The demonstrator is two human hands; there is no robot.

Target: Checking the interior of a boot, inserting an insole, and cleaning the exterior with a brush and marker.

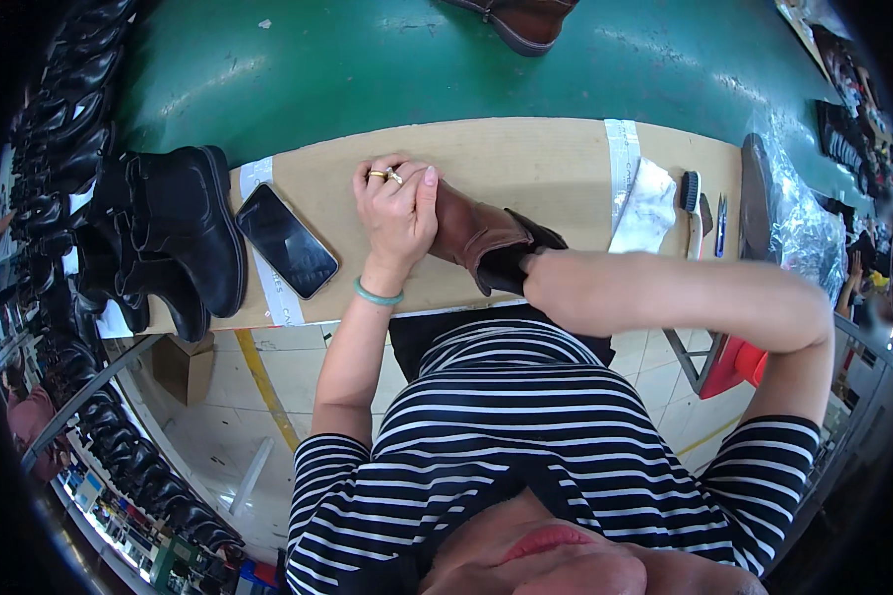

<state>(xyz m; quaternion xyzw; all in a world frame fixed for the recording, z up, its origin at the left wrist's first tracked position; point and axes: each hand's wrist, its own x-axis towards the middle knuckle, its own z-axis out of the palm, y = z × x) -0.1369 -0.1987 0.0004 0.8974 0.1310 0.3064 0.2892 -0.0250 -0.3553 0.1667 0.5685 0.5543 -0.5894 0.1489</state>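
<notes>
Bench (367, 74), green, fills the 12 o'clock side; clock readings taken from the boot in hand. Tan cardboard sheet (526, 149) along its near edge, taped with pale strips at both ends. Black boots (184, 218) clustered at 9, off the sheet's left end. Clear plastic (804, 213) crumpled at 3, past the right end. Brown boot (476, 233) is the work piece: over the middle of the cardboard, toe toward 10, shaft opening toward 4. Second brown boot (528, 22) at 12, cut by the frame. Left hand (397, 208) wrapped over the toe, fingers curled, thumb up. Right hand (554, 286) at the shaft opening, fingers hidden, can't tell what they grip. Phone (288, 241) at 9, screen dark, tilted, overlapping the left tape. White cloth (645, 206) near 3, smudged. Brush (693, 213) just beyond it, dark bristles. Green bangle (378, 294) on left wrist. Blue pen (721, 226) beside brush.
</notes>
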